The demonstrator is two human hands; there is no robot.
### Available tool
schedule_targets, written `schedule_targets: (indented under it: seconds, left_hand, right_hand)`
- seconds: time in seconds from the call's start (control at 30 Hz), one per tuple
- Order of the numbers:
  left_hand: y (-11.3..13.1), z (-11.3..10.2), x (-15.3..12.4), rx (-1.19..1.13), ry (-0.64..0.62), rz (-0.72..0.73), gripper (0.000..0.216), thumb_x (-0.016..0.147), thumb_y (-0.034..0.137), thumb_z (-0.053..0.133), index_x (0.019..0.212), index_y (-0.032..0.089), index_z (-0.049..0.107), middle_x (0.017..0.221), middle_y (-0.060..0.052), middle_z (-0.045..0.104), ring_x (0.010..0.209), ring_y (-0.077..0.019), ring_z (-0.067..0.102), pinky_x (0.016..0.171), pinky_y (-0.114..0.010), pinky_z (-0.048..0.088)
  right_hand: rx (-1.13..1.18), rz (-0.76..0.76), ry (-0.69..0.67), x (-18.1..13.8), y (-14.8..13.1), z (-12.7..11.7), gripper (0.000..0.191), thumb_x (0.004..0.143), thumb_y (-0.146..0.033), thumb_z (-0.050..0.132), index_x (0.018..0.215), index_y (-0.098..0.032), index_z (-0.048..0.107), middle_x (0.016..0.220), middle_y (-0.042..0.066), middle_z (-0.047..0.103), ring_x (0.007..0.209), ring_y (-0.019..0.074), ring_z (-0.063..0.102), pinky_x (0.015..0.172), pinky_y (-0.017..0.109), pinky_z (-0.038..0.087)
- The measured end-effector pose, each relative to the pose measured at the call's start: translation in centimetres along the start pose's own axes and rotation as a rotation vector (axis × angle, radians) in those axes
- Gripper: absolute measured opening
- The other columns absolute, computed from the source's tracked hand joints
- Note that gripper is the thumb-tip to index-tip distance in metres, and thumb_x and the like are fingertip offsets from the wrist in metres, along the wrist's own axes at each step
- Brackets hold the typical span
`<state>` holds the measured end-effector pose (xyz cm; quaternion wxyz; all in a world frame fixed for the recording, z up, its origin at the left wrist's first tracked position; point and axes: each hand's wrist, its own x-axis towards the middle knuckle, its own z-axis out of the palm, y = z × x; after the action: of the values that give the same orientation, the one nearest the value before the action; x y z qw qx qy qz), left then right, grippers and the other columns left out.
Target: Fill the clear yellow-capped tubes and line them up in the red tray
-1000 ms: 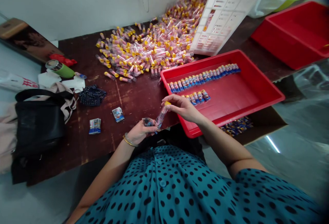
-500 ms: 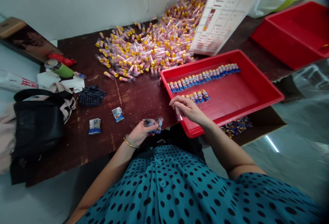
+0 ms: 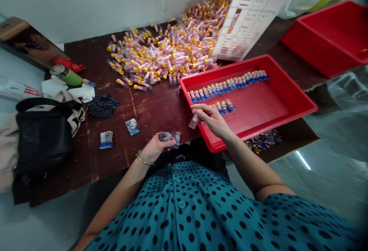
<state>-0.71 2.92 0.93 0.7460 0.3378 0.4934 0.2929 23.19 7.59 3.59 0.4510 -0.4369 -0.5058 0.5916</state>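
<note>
My left hand is closed on several small printed plastic sleeves, its thumb pressed across them, above the table's front edge. At the red tray's near left corner, my right hand pinches a clear tube with pinkish contents; the fingers partly hide it. Inside the tray lie a long row of blue-labelled tubes and a shorter row, partly behind my right hand. Two stacks of flat printed sleeves, one nearer and one farther left, rest on the table.
A big heap of yellow-capped tubes covers the back of the table, against a white slotted crate. To the left are a black bag, a dark cloth and a green bottle. Another red bin stands right; a box of tubes sits below.
My right hand has turned slightly, bringing the tube into clearer view over the tray's left rim. My left hand with the sleeves has shifted a little left.
</note>
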Motion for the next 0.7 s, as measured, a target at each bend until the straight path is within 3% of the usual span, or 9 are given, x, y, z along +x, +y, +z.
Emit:
schedule_targets:
  seconds: [0.13,0.4,0.57,0.7]
  left_hand:
    - [0.4,0.1,0.0,0.029,-0.065,0.035,0.028,0.058,0.03,0.088,0.068,0.013,0.069,0.066,-0.002,0.066,0.06,-0.0115,0.056,0.055,-0.022,0.041]
    - [0.7,0.4,-0.5,0.034,-0.115,0.037,0.026,0.059,0.027,0.087,0.067,0.013,0.067,0.065,0.0,0.062,0.059,-0.0113,0.055,0.057,-0.024,0.041]
    - [0.2,0.9,-0.3,0.051,-0.11,0.046,0.027,0.061,0.029,0.086,0.069,0.013,0.066,0.063,0.001,0.061,0.058,-0.0105,0.053,0.057,-0.023,0.041]
    - [-0.1,1.9,-0.1,-0.024,-0.078,0.059,0.037,0.068,0.039,0.082,0.093,0.014,0.07,0.074,-0.003,0.067,0.063,-0.0134,0.059,0.057,-0.024,0.043]
  right_hand:
    - [0.065,-0.043,-0.09,-0.2,-1.0,0.8,0.032,0.088,-0.042,0.063,0.115,-0.024,0.068,0.101,0.002,0.067,0.069,0.009,0.059,0.067,0.025,0.051]
    - [-0.156,-0.112,-0.235,-0.1,-1.2,2.0,0.027,0.088,-0.036,0.064,0.11,-0.02,0.068,0.101,0.004,0.068,0.092,0.0155,0.062,0.087,0.03,0.05]
    - [-0.003,-0.085,-0.295,-0.4,-0.7,1.8,0.025,0.082,-0.03,0.071,0.099,-0.021,0.055,0.093,0.0,0.063,0.082,0.0126,0.061,0.076,0.026,0.051]
    - [-0.103,-0.1,-0.16,-1.2,0.6,2.3,0.023,0.082,-0.035,0.071,0.086,-0.019,0.054,0.088,0.001,0.064,0.077,0.0126,0.061,0.074,0.026,0.051]
